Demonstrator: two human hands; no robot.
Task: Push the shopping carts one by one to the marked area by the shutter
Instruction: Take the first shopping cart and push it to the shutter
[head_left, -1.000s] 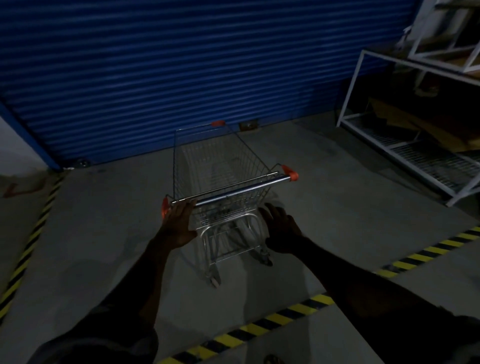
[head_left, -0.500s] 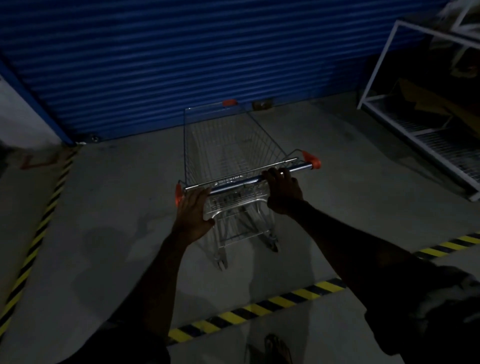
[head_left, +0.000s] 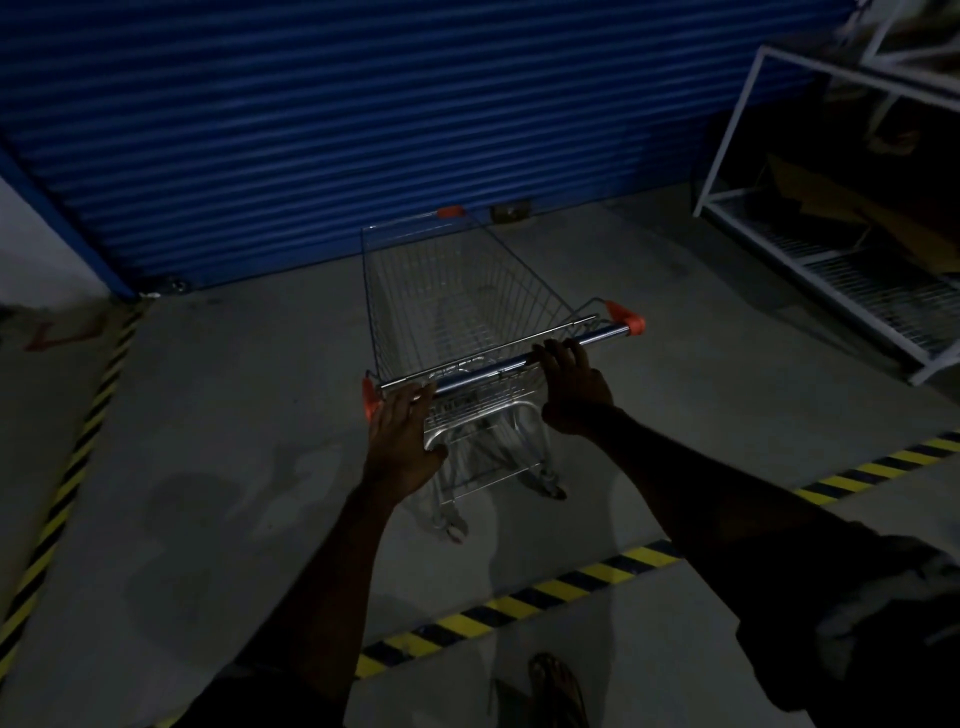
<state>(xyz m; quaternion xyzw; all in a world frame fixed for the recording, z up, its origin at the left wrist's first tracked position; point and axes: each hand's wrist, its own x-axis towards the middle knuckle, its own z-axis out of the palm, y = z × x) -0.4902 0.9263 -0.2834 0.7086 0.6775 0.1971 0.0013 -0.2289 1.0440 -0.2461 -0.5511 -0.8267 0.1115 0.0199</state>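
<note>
One cart (head_left: 457, 312), two hands (head_left: 402, 441), one shutter (head_left: 363, 130), one rack (head_left: 831, 249).

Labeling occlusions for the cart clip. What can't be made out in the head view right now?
- Shopping cart front wheels: hidden under its own basket.
- Left hand and right hand grip on the handle bar: the backs of the hands hide the undersides.
- White rack contents: too dark, cut off by the right edge.
- Small box at the foot of the shutter: too small.

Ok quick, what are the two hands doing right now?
Left hand: open, fingers flat against the shopping cart handle, not wrapped round it.
Right hand: fingers curled over the same handle, holding it.
</note>
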